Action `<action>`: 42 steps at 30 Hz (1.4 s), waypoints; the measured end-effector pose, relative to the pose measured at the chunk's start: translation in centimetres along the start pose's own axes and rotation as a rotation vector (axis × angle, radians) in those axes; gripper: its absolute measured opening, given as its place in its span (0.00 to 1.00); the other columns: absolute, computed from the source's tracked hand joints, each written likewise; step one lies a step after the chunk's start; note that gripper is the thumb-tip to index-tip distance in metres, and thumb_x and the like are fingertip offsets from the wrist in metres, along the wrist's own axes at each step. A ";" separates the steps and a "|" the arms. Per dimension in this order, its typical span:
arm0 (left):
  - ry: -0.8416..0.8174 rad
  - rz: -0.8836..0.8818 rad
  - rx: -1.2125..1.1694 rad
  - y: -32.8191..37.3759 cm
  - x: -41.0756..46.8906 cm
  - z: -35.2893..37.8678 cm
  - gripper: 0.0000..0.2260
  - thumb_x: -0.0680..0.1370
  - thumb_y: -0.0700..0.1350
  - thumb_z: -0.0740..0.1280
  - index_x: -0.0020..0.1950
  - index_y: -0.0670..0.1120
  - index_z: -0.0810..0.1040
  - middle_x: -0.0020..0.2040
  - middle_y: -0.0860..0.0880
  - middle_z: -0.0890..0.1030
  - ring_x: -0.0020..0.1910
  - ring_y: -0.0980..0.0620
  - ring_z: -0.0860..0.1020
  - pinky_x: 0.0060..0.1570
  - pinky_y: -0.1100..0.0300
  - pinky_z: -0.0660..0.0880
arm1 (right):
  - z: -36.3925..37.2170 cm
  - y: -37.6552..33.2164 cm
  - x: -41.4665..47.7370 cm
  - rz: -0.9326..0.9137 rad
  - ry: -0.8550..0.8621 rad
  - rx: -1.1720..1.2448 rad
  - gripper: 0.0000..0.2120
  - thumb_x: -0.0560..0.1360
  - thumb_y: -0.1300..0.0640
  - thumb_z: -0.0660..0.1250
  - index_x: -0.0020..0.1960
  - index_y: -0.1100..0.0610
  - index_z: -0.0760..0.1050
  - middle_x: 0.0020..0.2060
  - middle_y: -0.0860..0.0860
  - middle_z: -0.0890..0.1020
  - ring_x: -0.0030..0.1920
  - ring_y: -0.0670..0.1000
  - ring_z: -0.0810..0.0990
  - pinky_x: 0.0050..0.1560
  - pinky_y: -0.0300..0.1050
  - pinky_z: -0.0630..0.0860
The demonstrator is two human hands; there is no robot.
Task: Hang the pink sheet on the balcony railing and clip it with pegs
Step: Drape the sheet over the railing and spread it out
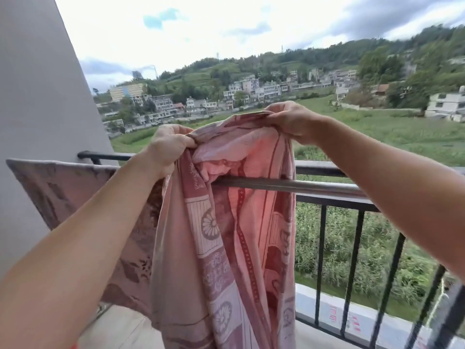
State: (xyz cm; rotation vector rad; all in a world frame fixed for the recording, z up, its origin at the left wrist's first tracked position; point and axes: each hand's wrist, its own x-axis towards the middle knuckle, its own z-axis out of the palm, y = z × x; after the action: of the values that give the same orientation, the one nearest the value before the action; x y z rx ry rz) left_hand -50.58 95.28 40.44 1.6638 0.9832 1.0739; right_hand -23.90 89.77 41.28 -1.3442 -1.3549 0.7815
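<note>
On the head camera I saw a grey wall at nine o'clock, a patterned cloth draped on the balcony railing and a steel bar alongside. The pink sheet hung bunched toward six o'clock, its top edge gripped by my left hand and right hand above the railing

The pink sheet in the middle of the frame is thin woven cloth, matt and creased, with a darker rose pattern. Light glows through its upper folds. The railing across the right is dark metal with a matt painted finish. Just in front of it, a round pole is bare grey metal with a dull sheen. At left, another cloth looks matt and faded. The wall in the upper left looks like smooth, matt painted plaster.
</note>
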 end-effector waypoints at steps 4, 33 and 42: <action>-0.007 -0.167 -0.094 -1.9 0.6 -3.3 0.06 0.78 0.31 0.62 0.46 0.37 0.78 0.33 0.41 0.81 0.26 0.48 0.81 0.27 0.56 0.80 | 3.3 -2.8 4.4 0.014 -0.030 -0.020 0.17 0.69 0.59 0.76 0.56 0.62 0.81 0.50 0.61 0.85 0.40 0.54 0.84 0.44 0.49 0.84; 0.017 0.177 0.816 -15.1 5.1 -5.1 0.27 0.83 0.59 0.43 0.74 0.49 0.68 0.74 0.44 0.68 0.74 0.44 0.61 0.75 0.49 0.48 | 12.5 5.2 -5.0 -0.141 0.167 -0.818 0.11 0.75 0.51 0.71 0.54 0.56 0.81 0.45 0.48 0.83 0.43 0.49 0.82 0.49 0.51 0.80; 0.030 0.224 0.842 -15.0 4.1 -5.6 0.26 0.83 0.58 0.43 0.72 0.48 0.70 0.73 0.44 0.70 0.73 0.43 0.62 0.74 0.49 0.49 | 13.3 5.4 -5.6 -0.157 0.318 -0.633 0.11 0.71 0.58 0.76 0.36 0.44 0.82 0.36 0.49 0.86 0.38 0.53 0.85 0.40 0.57 0.83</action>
State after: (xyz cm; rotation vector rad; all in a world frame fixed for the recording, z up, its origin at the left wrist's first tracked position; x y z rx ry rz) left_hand -56.74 104.75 28.41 2.4817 1.4086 0.8663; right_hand -35.75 88.01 31.54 -1.7272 -1.4806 0.0080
